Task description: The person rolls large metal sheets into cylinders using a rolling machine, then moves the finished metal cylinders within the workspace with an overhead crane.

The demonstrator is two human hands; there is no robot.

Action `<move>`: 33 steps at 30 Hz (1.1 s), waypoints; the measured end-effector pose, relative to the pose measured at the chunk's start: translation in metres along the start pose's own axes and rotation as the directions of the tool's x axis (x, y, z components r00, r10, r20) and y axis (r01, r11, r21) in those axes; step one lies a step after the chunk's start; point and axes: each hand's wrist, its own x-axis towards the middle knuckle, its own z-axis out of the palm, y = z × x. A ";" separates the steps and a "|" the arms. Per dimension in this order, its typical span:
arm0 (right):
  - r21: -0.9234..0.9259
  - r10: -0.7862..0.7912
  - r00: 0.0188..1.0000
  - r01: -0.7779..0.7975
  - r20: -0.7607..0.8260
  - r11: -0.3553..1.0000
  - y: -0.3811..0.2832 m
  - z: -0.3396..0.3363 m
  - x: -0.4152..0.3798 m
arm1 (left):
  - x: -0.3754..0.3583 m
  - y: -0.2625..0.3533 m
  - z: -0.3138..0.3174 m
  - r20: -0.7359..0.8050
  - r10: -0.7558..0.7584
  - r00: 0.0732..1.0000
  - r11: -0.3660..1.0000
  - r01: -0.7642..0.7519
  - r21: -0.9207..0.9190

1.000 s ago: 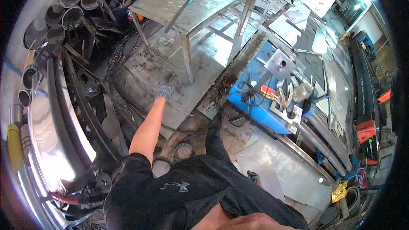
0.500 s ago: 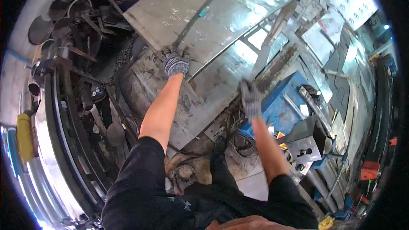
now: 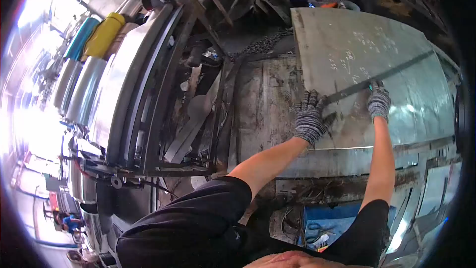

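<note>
A large grey metal sheet [image 3: 421, 99] with white handwritten marks lies in front of me. A long dark flat strip [image 3: 404, 67] runs diagonally across it. My left hand [image 3: 310, 121], in a grey striped knit glove, rests with fingers spread on the sheet's left edge, beside the strip's near end. My right hand [image 3: 379, 103], gloved the same way, is on the sheet just below the strip with its fingers bent together. A bit of a small teal object [image 3: 371, 87] shows at its fingertips; most of it is hidden.
Left of the sheet is a worn work surface [image 3: 263, 104], then a dark metal frame [image 3: 161, 99] with scrap inside. Yellow [image 3: 103, 34] and teal rolls [image 3: 81, 37] stand far left. A blue box [image 3: 332, 213] holding scissors [image 3: 317, 231] sits below my arms.
My view has turned left. My right hand has moved from above the blue box onto the sheet, at the small teal object. My left hand stays at the sheet's edge near the strip.
</note>
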 end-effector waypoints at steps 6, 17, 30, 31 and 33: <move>-0.030 0.045 0.983 -0.040 0.179 0.999 -0.012 -0.055 -0.028 | -0.001 -0.013 0.016 -0.061 0.023 0.998 1.000 -0.024 -0.008; 0.391 0.118 0.966 -0.204 0.231 0.897 -0.059 -0.029 -0.193 | 0.037 -0.064 0.071 -0.119 0.485 0.866 0.805 -0.389 0.449; 0.227 0.758 -0.114 -0.917 0.642 -0.329 -0.284 0.053 -1.165 | 0.022 -0.151 0.053 0.247 0.383 0.890 0.919 -0.340 -0.200; 0.237 0.747 -0.337 -0.805 0.573 -0.544 -0.307 0.029 -1.203 | 0.001 -0.166 0.049 0.310 0.369 0.876 0.929 -0.335 -0.161; 0.369 0.539 -0.522 -0.400 0.661 -0.839 -0.341 0.043 -1.300 | -0.048 -0.198 0.034 0.484 0.391 0.783 0.882 -0.469 0.045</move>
